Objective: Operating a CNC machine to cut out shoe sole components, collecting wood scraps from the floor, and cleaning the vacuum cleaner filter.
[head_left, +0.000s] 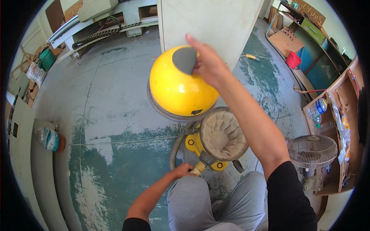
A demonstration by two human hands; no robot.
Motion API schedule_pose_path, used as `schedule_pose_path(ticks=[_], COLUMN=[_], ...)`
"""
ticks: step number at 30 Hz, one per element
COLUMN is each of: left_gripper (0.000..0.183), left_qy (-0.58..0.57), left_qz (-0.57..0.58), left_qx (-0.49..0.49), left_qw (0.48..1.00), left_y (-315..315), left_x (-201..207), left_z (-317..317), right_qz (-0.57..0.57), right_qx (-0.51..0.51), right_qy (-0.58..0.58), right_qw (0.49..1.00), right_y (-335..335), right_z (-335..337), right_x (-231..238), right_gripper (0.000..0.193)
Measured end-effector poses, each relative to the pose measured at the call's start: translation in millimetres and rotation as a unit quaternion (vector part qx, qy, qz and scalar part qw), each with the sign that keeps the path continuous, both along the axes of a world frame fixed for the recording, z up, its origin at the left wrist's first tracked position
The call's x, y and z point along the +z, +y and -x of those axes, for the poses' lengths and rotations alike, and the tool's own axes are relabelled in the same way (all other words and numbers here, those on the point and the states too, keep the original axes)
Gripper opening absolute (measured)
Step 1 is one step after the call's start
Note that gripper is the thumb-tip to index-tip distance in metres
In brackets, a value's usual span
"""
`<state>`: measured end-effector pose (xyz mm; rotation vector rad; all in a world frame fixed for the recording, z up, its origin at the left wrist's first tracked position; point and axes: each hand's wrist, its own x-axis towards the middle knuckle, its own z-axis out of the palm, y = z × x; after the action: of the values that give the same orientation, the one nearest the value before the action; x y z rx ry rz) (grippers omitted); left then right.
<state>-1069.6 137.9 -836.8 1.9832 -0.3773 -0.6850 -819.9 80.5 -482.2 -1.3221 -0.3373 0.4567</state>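
Observation:
My right hand (pixel 210 64) grips the grey top of a yellow dome-shaped vacuum cleaner head (pixel 180 90), its fingers partly hidden in the recess there. The head is off the drum and hangs above it, to the left. Below, the vacuum cleaner drum (pixel 195 143) stands uncovered on its yellow base. A pleated, dusty beige filter (pixel 222 134) lines its inside. At the near side of the drum, my left hand (pixel 182 171) is closed around the end of the hose, by a pale yellow connector (pixel 198 168). The grey ribbed hose (pixel 174 150) curves around the drum's left side.
A white cabinet (pixel 208 23) rises just beyond the head. On the right are a standing fan (pixel 312 151), a wooden shelf (pixel 336 104) and a red bucket (pixel 293 59). A plastic bottle (pixel 50 139) stands at left. Worn green paint covers parts of the floor (pixel 127 169).

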Motion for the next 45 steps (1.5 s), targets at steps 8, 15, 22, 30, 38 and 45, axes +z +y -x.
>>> schedule_pose_path(ticks=[8, 15, 22, 30, 38, 45], left_gripper=[0.037, 0.039, 0.036, 0.045, 0.035, 0.037], left_qy=[0.001, -0.010, -0.026, -0.118, -0.054, 0.102], left_qz=[0.005, 0.032, -0.002, -0.062, -0.313, -0.091], left_qx=[0.014, 0.034, -0.005, 0.030, 0.087, 0.075], left_qw=[1.000, 0.999, 1.000, 0.991, 0.944, 0.988], left_y=[-9.0, -3.5, 13.9, 41.6, -22.7, -8.0], left_x=[1.0, -13.6, 6.7, 26.7, 46.3, 6.6], left_z=[5.2, 9.2, -10.4, -13.9, -20.2, -28.0], right_qz=[0.027, 0.076, 0.235, 0.433, 0.365, 0.196], right_qx=[-0.094, -0.048, 0.040, -0.174, -0.229, -0.155], right_qy=[0.083, 0.078, -0.011, -0.405, 0.168, 0.226], right_qw=[0.992, 0.993, 0.971, 0.786, 0.887, 0.942], right_y=[70.3, 105.3, 55.5, -183.7, -354.7, -355.1], right_z=[-12.8, 21.0, 9.0, 2.2, 46.7, 97.1], right_x=[-167.5, -177.4, -182.5, -194.7, -286.6, -291.3], right_gripper=[0.063, 0.079, 0.080, 0.027, 0.037, 0.044])
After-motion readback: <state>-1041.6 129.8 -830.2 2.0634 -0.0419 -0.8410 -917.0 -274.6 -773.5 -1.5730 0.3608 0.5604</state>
